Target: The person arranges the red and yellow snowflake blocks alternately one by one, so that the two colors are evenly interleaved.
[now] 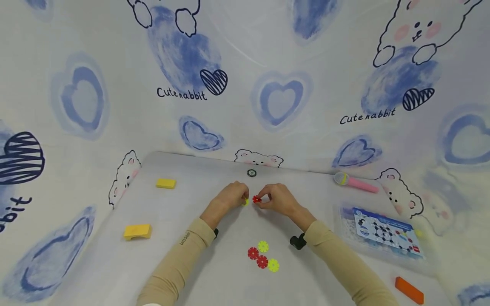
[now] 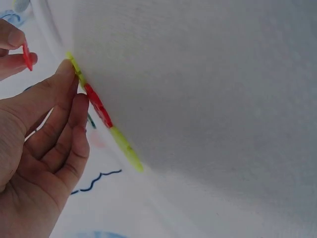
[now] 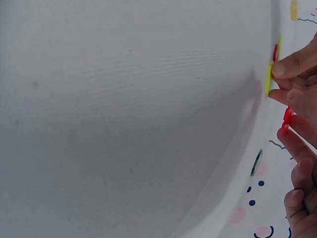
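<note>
Head view showed a white table [image 1: 183, 272] under a heart-print cloth backdrop [image 1: 275, 63]. A clear box [image 1: 346, 231] with a printed card sat at the right, a pink mic [image 1: 356, 182] behind it, an orange block [image 1: 408, 290] at the near right. Two yellow blocks [image 1: 137, 231] lay at the left, a small dark ring [image 1: 251, 173] at the far edge.

Both hands met near table centre. The left hand [image 1: 229, 196] pinched a yellow disc [image 1: 246, 202] between thumb and fingertips, other fingers loosely curled. The right hand [image 1: 278, 199] pinched a red disc [image 1: 257, 199] the same way. The two discs were just beside each other; whether they touched could not be told.

Nearer the person lay a joined cluster [image 1: 263, 256] of two red and two yellow discs, flat on the table, untouched.

Judged handling: the discs looked like thin stiff plastic, very light, with notched edges, so small they would slip out of a loose pinch. Best hold seemed to be fingertips on the flat faces, leaving one notch free. Wrist views showed them edge-on, so they likely bend little but could pop apart if twisted.
</note>
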`<state>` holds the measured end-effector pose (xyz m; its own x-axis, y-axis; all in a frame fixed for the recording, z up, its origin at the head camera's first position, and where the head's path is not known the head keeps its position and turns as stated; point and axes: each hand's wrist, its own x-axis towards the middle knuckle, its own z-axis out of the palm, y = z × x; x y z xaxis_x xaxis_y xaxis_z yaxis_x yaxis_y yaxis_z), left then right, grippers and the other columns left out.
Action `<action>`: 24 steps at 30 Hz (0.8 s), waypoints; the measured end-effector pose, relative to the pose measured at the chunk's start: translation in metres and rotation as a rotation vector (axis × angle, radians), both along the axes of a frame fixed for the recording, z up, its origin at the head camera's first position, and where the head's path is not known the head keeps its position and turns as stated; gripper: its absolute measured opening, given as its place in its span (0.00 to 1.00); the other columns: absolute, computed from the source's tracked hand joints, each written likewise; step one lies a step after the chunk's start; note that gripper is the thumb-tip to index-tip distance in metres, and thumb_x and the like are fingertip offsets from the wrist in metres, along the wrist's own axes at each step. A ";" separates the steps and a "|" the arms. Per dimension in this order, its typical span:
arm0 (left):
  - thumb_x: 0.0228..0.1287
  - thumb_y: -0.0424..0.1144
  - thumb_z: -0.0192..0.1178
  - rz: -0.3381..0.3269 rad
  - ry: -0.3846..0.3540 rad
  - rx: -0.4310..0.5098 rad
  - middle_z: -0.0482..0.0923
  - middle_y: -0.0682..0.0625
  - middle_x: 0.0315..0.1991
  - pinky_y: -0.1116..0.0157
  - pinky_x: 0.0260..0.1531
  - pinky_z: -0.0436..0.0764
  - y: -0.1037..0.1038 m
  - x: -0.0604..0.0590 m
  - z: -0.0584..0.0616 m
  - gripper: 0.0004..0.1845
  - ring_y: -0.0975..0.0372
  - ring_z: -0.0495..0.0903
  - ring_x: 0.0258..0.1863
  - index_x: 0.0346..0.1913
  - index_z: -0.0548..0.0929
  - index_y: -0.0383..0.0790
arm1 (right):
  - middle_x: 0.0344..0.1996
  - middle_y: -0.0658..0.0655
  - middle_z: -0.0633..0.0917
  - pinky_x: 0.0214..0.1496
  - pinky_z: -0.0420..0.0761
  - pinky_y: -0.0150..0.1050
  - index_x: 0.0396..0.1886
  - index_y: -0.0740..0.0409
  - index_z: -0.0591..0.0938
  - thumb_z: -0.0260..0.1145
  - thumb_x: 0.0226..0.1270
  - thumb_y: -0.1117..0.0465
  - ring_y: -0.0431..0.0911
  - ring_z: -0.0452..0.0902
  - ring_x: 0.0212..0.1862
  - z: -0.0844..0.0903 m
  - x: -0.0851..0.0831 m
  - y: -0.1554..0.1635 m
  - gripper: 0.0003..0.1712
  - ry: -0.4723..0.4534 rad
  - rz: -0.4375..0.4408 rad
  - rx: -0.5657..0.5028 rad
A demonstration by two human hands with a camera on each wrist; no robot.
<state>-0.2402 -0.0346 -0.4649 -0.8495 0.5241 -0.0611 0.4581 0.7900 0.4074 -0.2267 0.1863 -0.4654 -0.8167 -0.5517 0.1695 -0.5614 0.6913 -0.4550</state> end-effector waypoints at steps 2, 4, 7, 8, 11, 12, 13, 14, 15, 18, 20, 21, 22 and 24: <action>0.65 0.28 0.76 0.005 0.001 -0.005 0.89 0.47 0.38 0.56 0.52 0.86 0.000 0.000 0.000 0.05 0.57 0.84 0.40 0.42 0.92 0.37 | 0.41 0.51 0.95 0.37 0.77 0.32 0.42 0.54 0.96 0.84 0.63 0.60 0.39 0.77 0.32 -0.002 -0.001 -0.001 0.09 -0.009 0.004 -0.001; 0.65 0.28 0.76 0.010 0.001 -0.005 0.89 0.47 0.38 0.56 0.53 0.86 0.000 0.001 0.000 0.06 0.56 0.85 0.41 0.43 0.92 0.37 | 0.41 0.51 0.95 0.38 0.78 0.33 0.43 0.55 0.96 0.84 0.64 0.59 0.42 0.80 0.33 -0.004 -0.003 -0.003 0.09 -0.013 0.007 0.004; 0.64 0.27 0.76 0.005 0.011 0.004 0.89 0.47 0.38 0.56 0.52 0.86 -0.001 0.002 0.000 0.06 0.56 0.85 0.40 0.42 0.92 0.36 | 0.42 0.52 0.95 0.43 0.81 0.37 0.42 0.55 0.96 0.84 0.64 0.59 0.45 0.84 0.38 -0.006 -0.004 -0.006 0.09 -0.016 0.004 0.026; 0.65 0.27 0.76 0.002 0.010 0.011 0.89 0.47 0.38 0.56 0.52 0.86 -0.001 0.002 0.001 0.06 0.56 0.85 0.40 0.42 0.92 0.36 | 0.42 0.52 0.95 0.46 0.82 0.39 0.42 0.54 0.96 0.84 0.64 0.58 0.46 0.86 0.39 -0.006 -0.004 -0.008 0.09 -0.016 0.002 0.042; 0.65 0.25 0.74 -0.011 0.013 0.029 0.90 0.46 0.38 0.56 0.51 0.87 0.000 0.003 0.002 0.06 0.55 0.85 0.39 0.41 0.92 0.35 | 0.41 0.51 0.95 0.52 0.85 0.43 0.41 0.54 0.96 0.84 0.65 0.58 0.46 0.88 0.43 -0.009 -0.004 -0.011 0.08 -0.021 -0.002 0.081; 0.65 0.24 0.73 -0.015 0.015 0.033 0.90 0.46 0.38 0.56 0.52 0.87 0.000 0.003 0.002 0.06 0.55 0.86 0.40 0.41 0.92 0.35 | 0.40 0.51 0.94 0.53 0.85 0.44 0.41 0.54 0.96 0.84 0.65 0.58 0.46 0.88 0.44 -0.010 -0.004 -0.012 0.08 -0.027 -0.005 0.090; 0.65 0.24 0.73 -0.017 0.016 0.036 0.91 0.46 0.39 0.55 0.53 0.87 0.001 0.003 0.002 0.06 0.54 0.86 0.41 0.41 0.92 0.35 | 0.40 0.50 0.94 0.53 0.85 0.44 0.41 0.53 0.96 0.84 0.65 0.57 0.45 0.88 0.44 -0.011 -0.004 -0.013 0.08 -0.034 -0.009 0.099; 0.65 0.23 0.72 -0.018 0.016 0.038 0.91 0.46 0.39 0.55 0.53 0.87 0.001 0.004 0.002 0.06 0.54 0.87 0.42 0.41 0.92 0.35 | 0.39 0.50 0.94 0.53 0.85 0.44 0.41 0.53 0.96 0.83 0.65 0.57 0.45 0.88 0.43 -0.012 -0.004 -0.013 0.08 -0.036 -0.010 0.106; 0.65 0.23 0.72 -0.018 0.020 0.037 0.91 0.46 0.40 0.55 0.54 0.87 0.001 0.004 0.002 0.06 0.53 0.87 0.43 0.41 0.92 0.35 | 0.39 0.50 0.93 0.52 0.86 0.43 0.40 0.53 0.96 0.83 0.65 0.57 0.44 0.87 0.43 -0.013 -0.004 -0.014 0.07 -0.038 -0.012 0.105; 0.66 0.24 0.72 -0.015 0.025 0.033 0.91 0.46 0.41 0.54 0.56 0.86 0.002 0.004 0.002 0.06 0.52 0.87 0.46 0.41 0.91 0.36 | 0.38 0.50 0.92 0.47 0.84 0.39 0.39 0.53 0.96 0.83 0.65 0.57 0.43 0.84 0.39 -0.016 -0.003 -0.013 0.07 -0.032 -0.021 0.098; 0.66 0.24 0.72 -0.011 0.023 0.031 0.91 0.45 0.42 0.54 0.57 0.86 0.001 0.005 0.001 0.05 0.52 0.87 0.47 0.41 0.91 0.36 | 0.38 0.50 0.91 0.43 0.81 0.36 0.39 0.53 0.96 0.83 0.65 0.58 0.42 0.81 0.36 -0.019 -0.002 -0.012 0.06 -0.018 -0.022 0.085; 0.67 0.25 0.72 -0.009 0.022 0.028 0.91 0.45 0.42 0.54 0.58 0.86 0.001 0.005 0.001 0.05 0.52 0.87 0.48 0.42 0.91 0.36 | 0.38 0.50 0.91 0.41 0.80 0.35 0.39 0.53 0.96 0.83 0.65 0.58 0.41 0.79 0.35 -0.020 -0.002 -0.011 0.06 -0.012 -0.021 0.075; 0.67 0.25 0.72 -0.007 0.020 0.026 0.91 0.45 0.43 0.54 0.58 0.86 0.000 0.005 0.001 0.05 0.51 0.86 0.48 0.42 0.91 0.36 | 0.37 0.49 0.90 0.40 0.79 0.34 0.39 0.53 0.96 0.83 0.65 0.58 0.40 0.78 0.34 -0.022 -0.002 -0.010 0.06 -0.012 -0.022 0.064; 0.67 0.25 0.72 -0.005 0.019 0.022 0.91 0.45 0.43 0.54 0.58 0.85 -0.001 0.005 0.000 0.05 0.51 0.86 0.49 0.43 0.91 0.36 | 0.36 0.49 0.91 0.37 0.77 0.32 0.41 0.53 0.96 0.83 0.65 0.58 0.39 0.76 0.33 -0.025 -0.002 -0.009 0.07 -0.023 -0.023 0.034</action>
